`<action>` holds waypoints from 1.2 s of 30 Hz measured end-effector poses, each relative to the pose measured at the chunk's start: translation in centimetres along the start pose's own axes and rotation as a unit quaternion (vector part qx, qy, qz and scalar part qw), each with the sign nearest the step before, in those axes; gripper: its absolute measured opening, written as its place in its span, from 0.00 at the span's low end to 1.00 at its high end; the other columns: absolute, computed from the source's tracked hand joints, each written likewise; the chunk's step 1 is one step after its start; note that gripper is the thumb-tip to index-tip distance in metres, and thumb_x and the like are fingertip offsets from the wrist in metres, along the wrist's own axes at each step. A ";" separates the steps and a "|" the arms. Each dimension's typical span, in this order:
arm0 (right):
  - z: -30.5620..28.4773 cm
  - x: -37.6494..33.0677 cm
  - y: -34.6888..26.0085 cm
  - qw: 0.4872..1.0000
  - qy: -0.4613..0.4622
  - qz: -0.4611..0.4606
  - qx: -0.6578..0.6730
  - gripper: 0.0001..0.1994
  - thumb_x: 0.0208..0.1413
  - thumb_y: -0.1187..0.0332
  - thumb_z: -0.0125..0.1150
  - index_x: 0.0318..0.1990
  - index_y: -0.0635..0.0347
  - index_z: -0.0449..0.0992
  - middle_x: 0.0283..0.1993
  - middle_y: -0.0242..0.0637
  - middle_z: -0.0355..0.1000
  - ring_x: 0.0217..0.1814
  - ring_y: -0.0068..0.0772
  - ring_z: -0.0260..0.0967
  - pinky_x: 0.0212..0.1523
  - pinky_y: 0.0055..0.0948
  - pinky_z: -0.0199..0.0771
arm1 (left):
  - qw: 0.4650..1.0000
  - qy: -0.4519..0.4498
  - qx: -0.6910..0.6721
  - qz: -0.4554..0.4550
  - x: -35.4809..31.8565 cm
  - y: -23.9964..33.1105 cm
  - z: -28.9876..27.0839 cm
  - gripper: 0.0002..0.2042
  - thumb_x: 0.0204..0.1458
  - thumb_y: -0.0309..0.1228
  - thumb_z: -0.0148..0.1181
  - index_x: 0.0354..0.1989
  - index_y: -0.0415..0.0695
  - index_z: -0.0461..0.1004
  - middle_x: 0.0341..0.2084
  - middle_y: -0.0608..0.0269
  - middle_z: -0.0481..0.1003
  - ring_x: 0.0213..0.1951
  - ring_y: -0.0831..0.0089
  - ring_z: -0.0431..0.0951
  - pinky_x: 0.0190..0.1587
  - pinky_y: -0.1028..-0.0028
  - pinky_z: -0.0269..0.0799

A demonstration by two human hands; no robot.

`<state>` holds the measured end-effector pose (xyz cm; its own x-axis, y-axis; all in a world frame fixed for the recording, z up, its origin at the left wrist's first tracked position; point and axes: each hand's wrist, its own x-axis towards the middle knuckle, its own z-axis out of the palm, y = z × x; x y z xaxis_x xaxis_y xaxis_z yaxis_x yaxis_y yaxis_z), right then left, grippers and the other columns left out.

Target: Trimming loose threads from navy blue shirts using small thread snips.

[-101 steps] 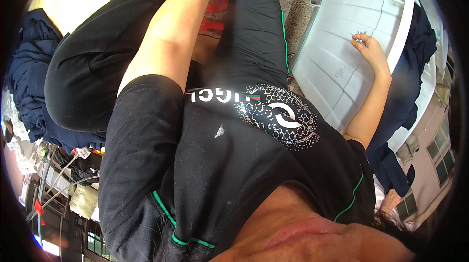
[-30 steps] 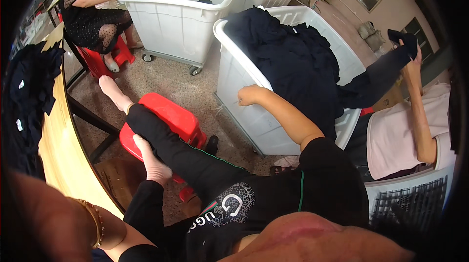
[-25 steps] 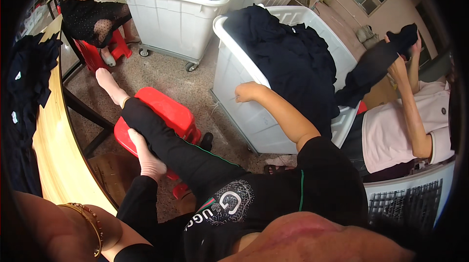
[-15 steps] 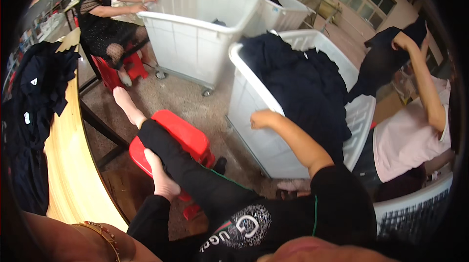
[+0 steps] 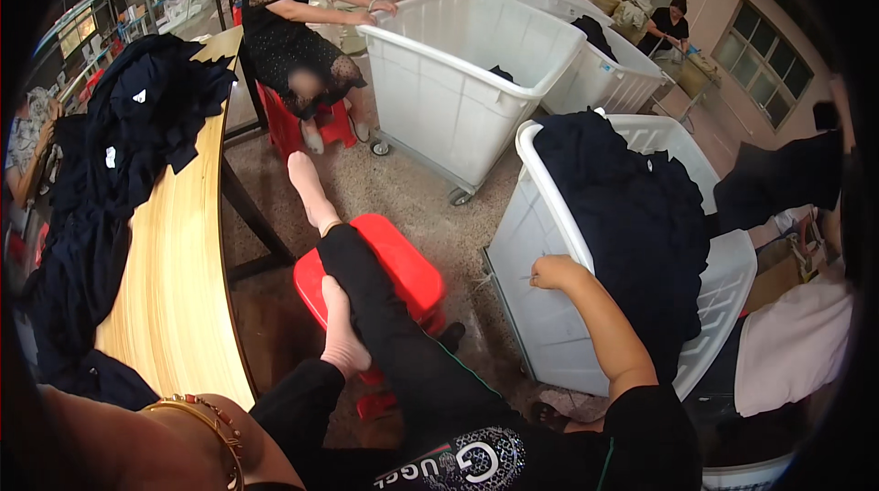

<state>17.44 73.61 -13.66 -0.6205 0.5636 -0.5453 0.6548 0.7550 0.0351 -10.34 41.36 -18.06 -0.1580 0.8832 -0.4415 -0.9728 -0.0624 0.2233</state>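
My right hand is curled into a loose fist beside the rim of a white wheeled bin, with nothing visible in it. The forearm lies along the bin's side. Dark navy cloth is heaped in that bin and hangs over its near side. At the lower left my left forearm crosses the edge of view, a gold beaded bracelet around the wrist. The fingers of my left hand are out of sight. My outstretched legs rest on a red plastic stool.
Navy garments with white tags cover part of a wooden table on the left. A seated person in black holds the rim of another white bin. A person in pale pink is close on the right, near a dark garment.
My view has turned, so the scene sits farther right and lower. The dark garment at the right has come down, and the raised arm holding it no longer shows. My right hand stays by the bin.
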 end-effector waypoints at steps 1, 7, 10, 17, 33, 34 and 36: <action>-0.5 -0.1 -0.2 1.000 -0.010 0.008 0.007 0.15 0.53 0.57 0.62 0.39 0.58 0.84 0.40 0.48 0.81 0.45 0.50 0.79 0.49 0.44 0.76 | 1.000 0.001 0.000 -0.007 -0.1 0.2 0.5 0.42 0.51 0.75 0.43 0.59 0.51 0.72 0.51 0.62 0.76 0.55 0.60 0.73 0.62 0.59 0.66; 1.1 1.5 1.3 1.000 -0.001 -0.001 0.001 0.16 0.51 0.56 0.64 0.40 0.58 0.84 0.41 0.49 0.80 0.45 0.51 0.79 0.49 0.46 0.76 | 0.954 -0.097 0.235 0.157 -0.8 -0.8 0.6 0.37 0.64 0.65 0.31 0.68 0.48 0.62 0.58 0.62 0.71 0.60 0.64 0.68 0.66 0.64 0.60; 0.3 1.7 1.1 1.000 0.000 -0.003 -0.017 0.17 0.51 0.56 0.65 0.41 0.58 0.84 0.41 0.49 0.80 0.44 0.51 0.79 0.47 0.47 0.77 | 0.981 -0.078 0.155 0.089 0.0 -0.4 -1.0 0.37 0.64 0.64 0.28 0.68 0.48 0.61 0.59 0.62 0.70 0.60 0.65 0.68 0.65 0.65 0.60; -1.0 0.1 0.1 1.000 0.015 -0.008 -0.016 0.17 0.52 0.54 0.64 0.42 0.55 0.84 0.41 0.45 0.81 0.46 0.48 0.78 0.48 0.43 0.76 | 0.999 -0.017 0.034 0.033 0.0 -0.6 -1.1 0.37 0.56 0.71 0.40 0.55 0.51 0.72 0.48 0.62 0.76 0.51 0.61 0.74 0.58 0.59 0.68; -0.4 1.1 -0.8 0.999 0.034 -0.012 -0.016 0.15 0.49 0.59 0.65 0.42 0.57 0.84 0.44 0.44 0.81 0.48 0.47 0.78 0.48 0.45 0.76 | -0.331 0.070 -0.504 -0.795 -16.2 15.2 30.0 0.14 0.63 0.26 0.57 0.55 0.37 0.75 0.50 0.57 0.79 0.41 0.74 0.83 0.43 0.79 0.76; -0.6 0.7 -0.5 0.999 0.032 -0.010 -0.010 0.16 0.50 0.59 0.65 0.43 0.58 0.84 0.45 0.44 0.81 0.49 0.47 0.78 0.48 0.45 0.76 | -0.369 0.038 -0.510 -0.776 -14.6 15.3 29.6 0.14 0.64 0.27 0.57 0.56 0.37 0.75 0.52 0.57 0.78 0.42 0.75 0.82 0.43 0.80 0.75; -0.7 0.3 -0.4 1.000 0.024 -0.009 -0.018 0.16 0.50 0.60 0.65 0.43 0.59 0.83 0.45 0.45 0.80 0.49 0.47 0.78 0.49 0.46 0.76 | -0.421 0.042 -0.505 -0.752 -13.1 14.5 29.3 0.14 0.64 0.27 0.57 0.56 0.37 0.75 0.53 0.58 0.78 0.42 0.76 0.82 0.43 0.80 0.75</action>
<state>16.70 73.66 -13.21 -0.6532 0.5640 -0.5052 0.6274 0.7767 0.0558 -17.43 42.48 16.40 -0.4175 0.2133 0.8833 0.7930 -0.3890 0.4688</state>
